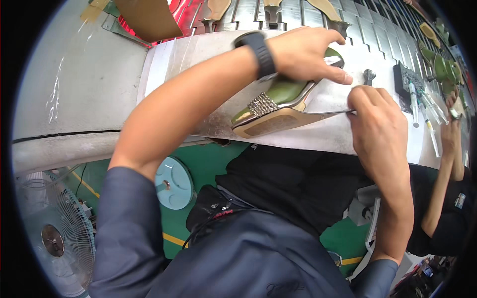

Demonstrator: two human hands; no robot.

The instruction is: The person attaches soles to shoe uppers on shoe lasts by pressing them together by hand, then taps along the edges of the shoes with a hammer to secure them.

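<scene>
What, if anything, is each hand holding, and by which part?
Left hand: a green shoe, around its rear. Right hand: the shoe's sole, pinched at its narrow end.

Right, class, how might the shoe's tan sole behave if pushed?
The sole probably flexes at its narrow end, near the right hand. Its slim edge suggests lightness. The wide end, against the shoe, may resist more.

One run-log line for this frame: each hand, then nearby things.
Left hand: across green shoe, grip unclear | Right hand: curled at sole's narrow end | Nearby: syringes
</scene>
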